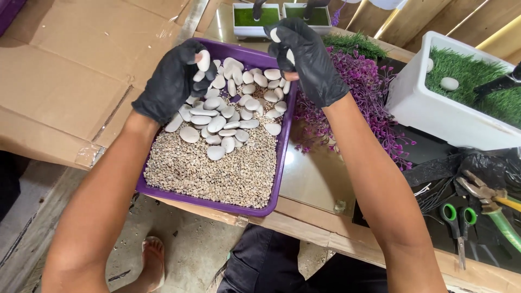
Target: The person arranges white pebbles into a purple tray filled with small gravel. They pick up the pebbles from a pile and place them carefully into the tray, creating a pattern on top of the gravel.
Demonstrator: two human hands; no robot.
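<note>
Purple plastic makes up the tray (284, 144) at the centre, a shallow rectangular one whose near end juts out over the edge of the surface (317, 179). Its floor is covered with fine tan gravel (217, 173), and a heap of smooth white pebbles (230, 116) lies on the gravel toward the far end. Both hands wear black gloves and hang over that far end. The left hand (173, 81) is curled, its fingers closed around a few white pebbles, one showing at the fingertips just above the heap. The right hand (306, 57) is also curled, pinching white pebbles between thumb and fingers at the tray's far right corner.

Just right of the tray lies a bunch of purple artificial flowers (363, 103), with a tuft of green fake foliage (355, 43) behind it. Farther right stands a white rectangular planter (434, 108) filled with fake grass (472, 81); one white pebble (449, 83) rests on the grass. Two smaller white planters (282, 16) with green tops stand beyond the tray. Flattened cardboard (65, 70) lies to the left. Green-handled scissors (460, 222) and pliers (480, 190) lie at the right, on black plastic.
</note>
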